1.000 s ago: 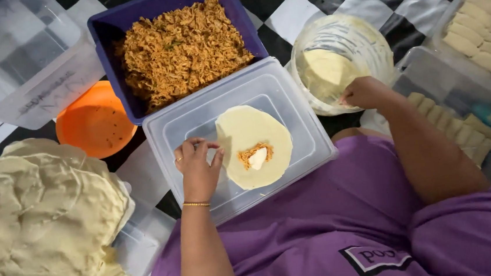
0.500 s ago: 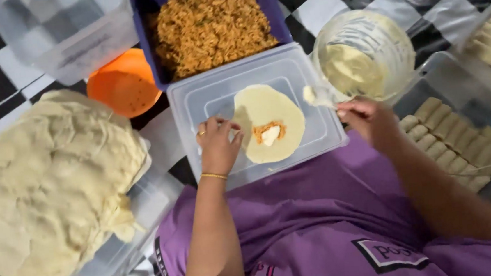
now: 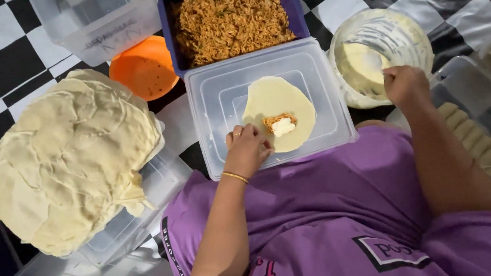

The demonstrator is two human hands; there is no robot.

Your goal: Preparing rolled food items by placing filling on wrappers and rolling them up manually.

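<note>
Though both hands curled, left hand (image 3: pixel 246 149) on wrapper (image 3: pixel 278 103), right hand's (image 3: pixel 405 84) hold unclear.

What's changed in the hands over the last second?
The right hand came away from the pale tub to the wrapper's edge, then went back over the tub's paste. The left hand stayed on the wrapper at its near left edge. The filling on the wrapper and the noodle tray look unchanged.

wrapper (image 3: pixel 278 111) on lid (image 3: pixel 323 85) | noodle tub (image 3: pixel 230 16) behind | bowl (image 3: pixel 419 42) right
</note>
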